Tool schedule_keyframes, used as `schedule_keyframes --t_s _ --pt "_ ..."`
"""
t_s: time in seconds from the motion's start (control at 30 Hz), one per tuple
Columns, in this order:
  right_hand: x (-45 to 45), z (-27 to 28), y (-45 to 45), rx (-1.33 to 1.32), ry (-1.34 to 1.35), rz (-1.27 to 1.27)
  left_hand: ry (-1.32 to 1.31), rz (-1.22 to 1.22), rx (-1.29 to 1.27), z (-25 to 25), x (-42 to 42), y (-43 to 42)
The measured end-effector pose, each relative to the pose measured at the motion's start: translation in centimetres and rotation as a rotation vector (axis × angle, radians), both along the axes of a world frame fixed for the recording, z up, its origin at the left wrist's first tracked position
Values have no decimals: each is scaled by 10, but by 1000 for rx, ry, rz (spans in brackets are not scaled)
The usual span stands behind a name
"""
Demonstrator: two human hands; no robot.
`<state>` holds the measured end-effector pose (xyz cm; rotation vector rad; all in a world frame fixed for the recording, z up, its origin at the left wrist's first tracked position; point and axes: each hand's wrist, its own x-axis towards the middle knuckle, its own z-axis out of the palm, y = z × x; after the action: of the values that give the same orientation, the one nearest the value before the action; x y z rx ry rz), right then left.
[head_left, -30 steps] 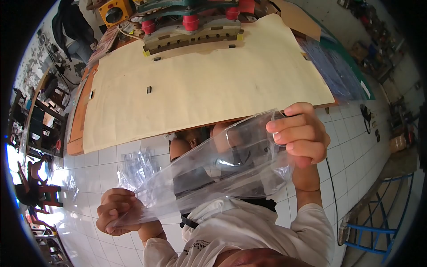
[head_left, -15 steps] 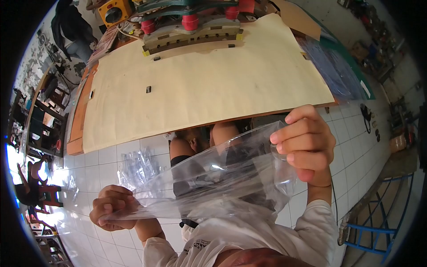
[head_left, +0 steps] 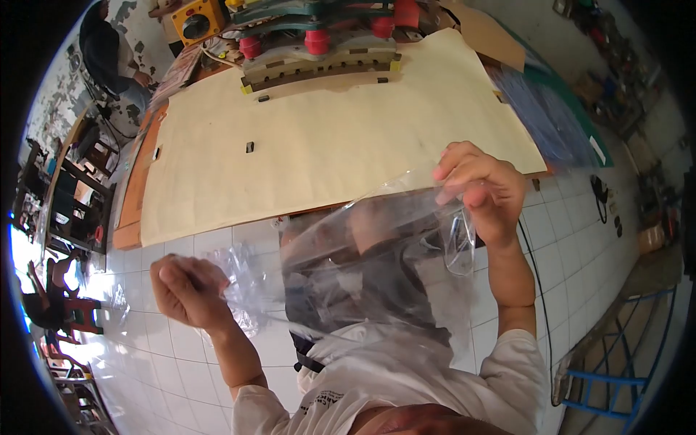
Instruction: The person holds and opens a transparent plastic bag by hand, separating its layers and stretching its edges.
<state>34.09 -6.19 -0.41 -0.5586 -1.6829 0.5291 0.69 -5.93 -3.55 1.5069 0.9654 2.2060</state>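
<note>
A clear plastic sheet (head_left: 362, 268) stretches between my two hands, above my lap and in front of the table edge. My left hand (head_left: 190, 290) is closed in a fist around its left end. My right hand (head_left: 484, 190) pinches its upper right corner between thumb and fingers, near the front edge of the table. The sheet is see-through and creased, so my legs show behind it. Whether it is one layer or a bag, I cannot tell.
A cream-coloured board (head_left: 348, 145) covers the table, with small dark blocks on it. At the back stands a green press (head_left: 312, 22) with red cylinders. Crumpled clear plastic (head_left: 243, 279) lies on the tiled floor. A person (head_left: 112, 54) stands at the far left; a blue metal rack (head_left: 616, 384) is at right.
Both hands have risen toward the table, and the sheet has come up with them. My left hand has turned and closed into a fist. The right hand has shifted slightly left.
</note>
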Motion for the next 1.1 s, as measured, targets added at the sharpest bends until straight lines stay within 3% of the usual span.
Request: schedule_keyframes --t_s 0.27,0.33,0.83,1.1 --pt "-4 -7 3 -176 60 46 -48 -109 -182 3 3 16" --pt "-8 -4 0 -336 85 -21 -41 -107 -193 4 5 20" --pt "-19 -20 10 -290 257 -239 10 -180 -289 1 3 43" --pt "-19 -21 15 -284 219 -286 29 -249 -289 -1 1 54"
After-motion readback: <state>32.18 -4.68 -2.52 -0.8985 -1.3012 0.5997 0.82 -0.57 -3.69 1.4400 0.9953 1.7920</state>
